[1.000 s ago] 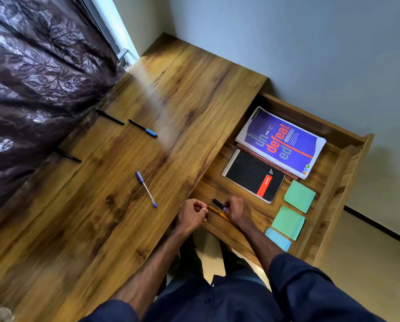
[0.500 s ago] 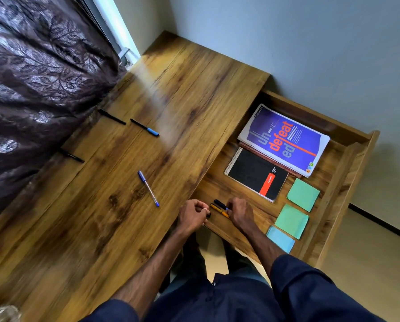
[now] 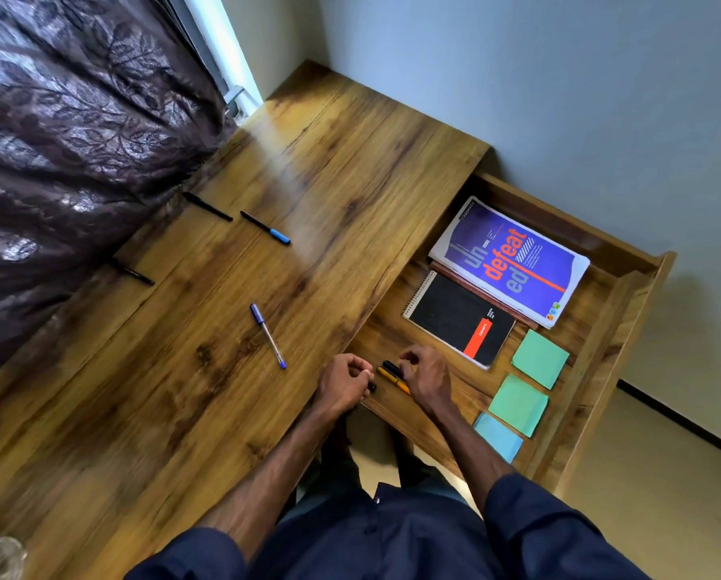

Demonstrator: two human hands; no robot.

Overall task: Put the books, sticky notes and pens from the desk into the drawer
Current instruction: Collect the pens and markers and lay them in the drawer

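Head view puts the orange pen and a black pen side by side in the near left corner of the drawer, both slanting from upper left to lower right. The right hand is over their lower ends with its fingers curled down; I cannot tell whether they pinch or only touch. Just beside them, at the table edge, the left hand is curled round a dark pen, only a stub showing. The likely next pick is the clear blue-capped pen, up and left of the left hand, which is the nearer one, and slanting the same way. Farther toward the upper left lie a blue-ended marker, a black marker and a curtain-side pen.
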